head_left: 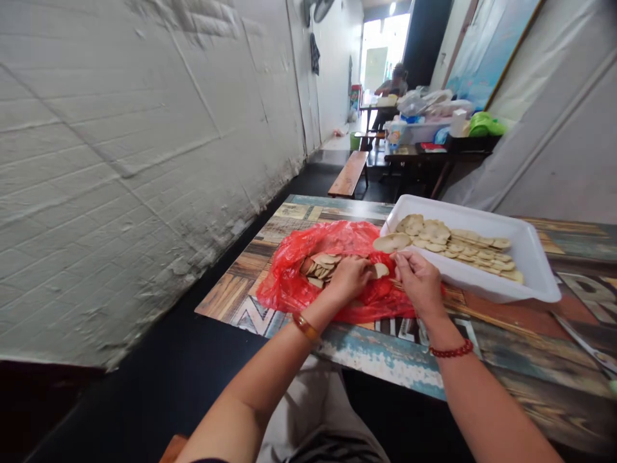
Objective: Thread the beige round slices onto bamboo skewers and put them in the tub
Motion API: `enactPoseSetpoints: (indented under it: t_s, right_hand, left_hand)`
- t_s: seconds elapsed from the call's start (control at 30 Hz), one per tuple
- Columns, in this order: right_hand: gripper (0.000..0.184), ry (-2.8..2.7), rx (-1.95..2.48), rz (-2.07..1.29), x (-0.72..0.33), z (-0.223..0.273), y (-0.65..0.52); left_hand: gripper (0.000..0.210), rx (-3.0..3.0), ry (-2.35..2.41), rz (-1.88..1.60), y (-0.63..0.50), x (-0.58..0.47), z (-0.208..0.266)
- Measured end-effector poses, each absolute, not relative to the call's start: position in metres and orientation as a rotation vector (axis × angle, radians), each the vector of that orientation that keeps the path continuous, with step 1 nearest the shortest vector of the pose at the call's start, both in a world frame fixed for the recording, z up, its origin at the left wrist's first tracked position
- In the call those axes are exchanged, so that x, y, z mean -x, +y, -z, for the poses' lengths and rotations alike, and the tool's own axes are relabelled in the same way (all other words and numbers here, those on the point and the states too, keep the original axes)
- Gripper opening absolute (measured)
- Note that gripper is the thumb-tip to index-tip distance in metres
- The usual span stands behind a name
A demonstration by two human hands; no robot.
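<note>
Fingers (373,269) — slice (380,270) flat, crosswise

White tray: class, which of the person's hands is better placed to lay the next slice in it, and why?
Probably the right hand: it lies beside the white tray rim. The left hand, holding a slice, is over the red bag, farther off.

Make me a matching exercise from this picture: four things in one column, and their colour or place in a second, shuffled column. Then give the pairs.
Things:
1. plastic bag
2. tray
3. left hand
4. bench

Descriptions:
A. white, holding rows of pale slices
B. wooden, beyond the table by the wall
C. red, open on the table
D. holding a slice over the bag

Pairs: 1-C, 2-A, 3-D, 4-B
</note>
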State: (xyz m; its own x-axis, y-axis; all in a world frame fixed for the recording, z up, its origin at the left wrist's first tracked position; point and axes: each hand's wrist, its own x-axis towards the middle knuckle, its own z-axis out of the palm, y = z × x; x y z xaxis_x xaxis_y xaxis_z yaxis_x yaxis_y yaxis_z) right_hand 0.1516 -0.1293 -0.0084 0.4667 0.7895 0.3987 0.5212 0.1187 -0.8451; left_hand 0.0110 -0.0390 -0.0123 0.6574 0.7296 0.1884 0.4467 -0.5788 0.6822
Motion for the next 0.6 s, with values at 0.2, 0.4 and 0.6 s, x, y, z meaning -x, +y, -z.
enactPoseSetpoints:
  t_s: [0.2,0.4,0.6]
  right_hand:
    - [0.031,-1.241,1.513,-0.278,-0.149,0.009,-0.128]
    - [0.032,-1.247,1.512,-0.300,-0.148,0.008,-0.128]
    - [0.033,-1.256,1.511,-0.335,-0.145,0.007,-0.129]
  left_hand:
    - [0.018,-2.394,1.034,-0.590,-0.044,-0.023,0.015]
    - [0.010,-2.313,0.974,-0.687,-0.042,-0.023,0.023]
    - [0.011,-1.650,0.812,-0.835,-0.029,0.000,0.000]
